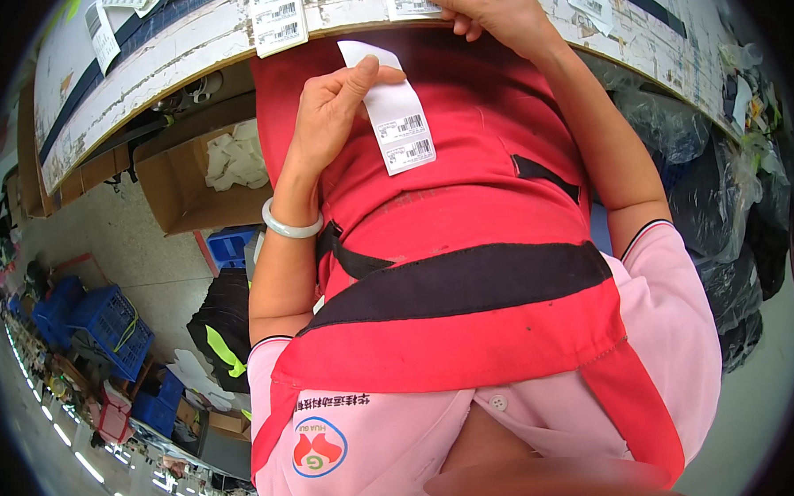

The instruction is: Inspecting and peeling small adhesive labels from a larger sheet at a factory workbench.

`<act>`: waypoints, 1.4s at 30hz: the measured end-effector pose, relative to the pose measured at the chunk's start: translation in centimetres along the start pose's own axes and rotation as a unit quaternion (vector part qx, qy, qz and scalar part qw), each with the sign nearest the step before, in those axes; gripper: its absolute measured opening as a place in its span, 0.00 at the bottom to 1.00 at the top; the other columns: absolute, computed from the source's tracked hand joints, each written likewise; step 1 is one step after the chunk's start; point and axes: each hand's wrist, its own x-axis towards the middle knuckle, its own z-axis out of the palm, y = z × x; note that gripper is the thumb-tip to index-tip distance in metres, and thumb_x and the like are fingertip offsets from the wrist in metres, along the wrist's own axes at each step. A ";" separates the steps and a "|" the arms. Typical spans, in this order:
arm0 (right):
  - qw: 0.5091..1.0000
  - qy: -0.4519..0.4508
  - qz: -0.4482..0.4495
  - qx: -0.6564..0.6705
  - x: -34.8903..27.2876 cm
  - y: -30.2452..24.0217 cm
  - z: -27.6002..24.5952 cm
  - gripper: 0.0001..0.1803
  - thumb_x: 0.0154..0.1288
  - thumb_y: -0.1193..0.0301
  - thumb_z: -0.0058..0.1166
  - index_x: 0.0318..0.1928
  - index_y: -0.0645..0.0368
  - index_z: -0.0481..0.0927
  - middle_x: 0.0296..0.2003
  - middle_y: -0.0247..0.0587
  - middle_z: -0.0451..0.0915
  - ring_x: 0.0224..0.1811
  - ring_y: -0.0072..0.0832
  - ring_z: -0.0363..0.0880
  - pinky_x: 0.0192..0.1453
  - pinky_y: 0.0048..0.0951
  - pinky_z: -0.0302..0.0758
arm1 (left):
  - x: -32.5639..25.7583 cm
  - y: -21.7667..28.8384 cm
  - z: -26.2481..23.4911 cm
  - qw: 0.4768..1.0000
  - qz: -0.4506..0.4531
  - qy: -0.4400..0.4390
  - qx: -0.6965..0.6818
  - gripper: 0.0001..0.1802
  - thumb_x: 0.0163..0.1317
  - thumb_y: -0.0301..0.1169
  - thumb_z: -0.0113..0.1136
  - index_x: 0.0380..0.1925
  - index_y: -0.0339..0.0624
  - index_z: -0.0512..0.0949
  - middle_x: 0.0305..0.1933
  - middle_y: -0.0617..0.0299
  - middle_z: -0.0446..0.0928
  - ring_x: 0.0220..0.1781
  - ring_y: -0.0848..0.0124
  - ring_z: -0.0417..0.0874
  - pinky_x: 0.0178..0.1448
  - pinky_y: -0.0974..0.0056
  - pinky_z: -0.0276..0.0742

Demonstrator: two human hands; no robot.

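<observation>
My left hand (335, 100) is closed, thumb over fingers, on a strip of white labels (398, 115) that hangs in front of my red apron (465, 174). Its upper end looks bare, while printed barcode labels sit on the lower end. Over the edge of the worktable, my right hand (500, 15) is pinched at the right end of a white barcode label (409, 6). Whether that label is stuck down or loose, I cannot tell. Left of it, another strip of barcode labels (278, 21) overhangs the table edge.
The scuffed white worktable (342, 13) spans the top of the view, with more labels (587, 6) on its right. Below it stands an open cardboard box (171, 189) with crumpled pale material. Blue crates (112, 327) lie at left; clear plastic bags (723, 198) bulge at right.
</observation>
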 end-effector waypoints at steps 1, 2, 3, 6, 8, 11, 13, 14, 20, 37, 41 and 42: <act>1.000 0.002 0.003 -0.004 0.0 0.0 0.0 0.09 0.66 0.70 0.57 0.34 0.65 0.80 0.23 0.34 0.79 0.19 0.18 0.76 0.20 0.18 0.73 | 0.0 0.0 0.0 1.000 0.000 0.000 0.000 0.25 0.73 0.46 0.50 0.39 0.34 0.85 0.33 0.61 0.83 0.31 0.80 0.78 0.33 0.75 0.71; 1.000 0.003 0.006 -0.009 0.1 0.0 0.1 0.09 0.66 0.70 0.57 0.34 0.65 0.80 0.22 0.34 0.79 0.19 0.18 0.76 0.20 0.19 0.73 | 0.0 -0.1 0.0 1.000 0.001 -0.002 0.000 0.25 0.73 0.46 0.50 0.39 0.34 0.85 0.33 0.61 0.83 0.31 0.80 0.78 0.33 0.75 0.71; 1.000 0.004 0.006 -0.009 0.1 -0.1 0.2 0.09 0.66 0.70 0.57 0.34 0.65 0.80 0.22 0.34 0.79 0.19 0.18 0.76 0.20 0.19 0.73 | 0.0 -0.2 -0.1 1.000 0.001 -0.004 0.000 0.25 0.73 0.46 0.50 0.39 0.34 0.85 0.33 0.61 0.83 0.31 0.80 0.78 0.33 0.75 0.71; 1.000 0.004 0.001 -0.020 0.1 -0.2 0.3 0.08 0.66 0.70 0.57 0.33 0.64 0.80 0.21 0.34 0.78 0.18 0.18 0.76 0.20 0.19 0.73 | 0.1 -0.2 -0.1 1.000 -0.001 -0.003 -0.003 0.25 0.73 0.46 0.50 0.39 0.34 0.85 0.33 0.61 0.83 0.31 0.80 0.78 0.33 0.75 0.71; 1.000 0.007 0.001 -0.026 0.1 -0.3 0.4 0.09 0.66 0.70 0.56 0.33 0.64 0.80 0.21 0.33 0.78 0.18 0.18 0.76 0.20 0.19 0.73 | 0.1 -0.3 -0.1 1.000 0.003 -0.001 -0.005 0.25 0.73 0.46 0.50 0.39 0.34 0.85 0.33 0.61 0.83 0.31 0.80 0.78 0.34 0.75 0.71; 0.999 0.012 -0.009 -0.052 0.0 -0.5 0.5 0.09 0.66 0.69 0.56 0.33 0.64 0.80 0.20 0.33 0.78 0.18 0.17 0.75 0.20 0.19 0.73 | 0.2 -0.3 0.0 1.000 0.007 0.001 -0.005 0.25 0.73 0.46 0.50 0.39 0.34 0.85 0.33 0.61 0.83 0.31 0.80 0.79 0.34 0.75 0.72; 0.999 0.009 -0.008 -0.048 0.0 -0.4 0.3 0.09 0.66 0.69 0.56 0.33 0.63 0.80 0.21 0.33 0.78 0.18 0.17 0.75 0.20 0.18 0.72 | 0.2 -0.2 0.1 1.000 0.008 -0.001 -0.002 0.24 0.73 0.45 0.50 0.39 0.33 0.85 0.33 0.61 0.83 0.32 0.79 0.79 0.35 0.74 0.72; 0.999 0.005 -0.006 -0.045 -0.1 -0.4 0.2 0.09 0.67 0.69 0.56 0.34 0.63 0.80 0.22 0.33 0.78 0.18 0.17 0.75 0.21 0.18 0.72 | 0.2 -0.1 0.3 1.000 0.005 0.000 -0.007 0.24 0.73 0.45 0.50 0.39 0.34 0.85 0.34 0.61 0.83 0.32 0.79 0.79 0.36 0.74 0.72; 0.997 0.014 -0.046 0.055 -2.2 0.2 -2.2 0.08 0.70 0.69 0.55 0.36 0.61 0.80 0.25 0.30 0.78 0.21 0.15 0.74 0.22 0.16 0.69 | -0.2 0.1 0.3 0.997 -0.014 0.003 -0.076 0.19 0.73 0.40 0.52 0.44 0.34 0.83 0.37 0.61 0.83 0.33 0.79 0.79 0.36 0.73 0.74; 0.962 0.138 -0.108 -0.210 -5.1 2.5 -5.0 0.11 0.67 0.69 0.58 0.41 0.65 0.81 0.30 0.31 0.80 0.32 0.16 0.75 0.36 0.22 0.73 | -1.3 0.8 1.1 0.994 -0.048 0.016 -0.094 0.14 0.63 0.25 0.63 0.49 0.36 0.82 0.31 0.63 0.81 0.22 0.81 0.75 0.27 0.77 0.71; 0.982 -0.183 -0.034 -0.023 -6.8 1.7 1.7 0.13 0.66 0.65 0.59 0.38 0.64 0.83 0.27 0.32 0.80 0.27 0.18 0.74 0.34 0.24 0.72 | -0.8 1.3 1.5 0.990 -0.041 0.023 -0.129 0.12 0.63 0.25 0.63 0.47 0.35 0.83 0.34 0.61 0.82 0.26 0.78 0.78 0.29 0.75 0.73; 0.978 -0.206 0.003 0.001 -6.7 1.9 2.4 0.12 0.66 0.66 0.59 0.38 0.64 0.83 0.26 0.31 0.79 0.27 0.16 0.73 0.33 0.22 0.71 | -0.7 1.5 1.5 0.986 -0.039 0.036 -0.160 0.13 0.64 0.26 0.63 0.47 0.34 0.82 0.34 0.61 0.83 0.28 0.77 0.79 0.31 0.75 0.74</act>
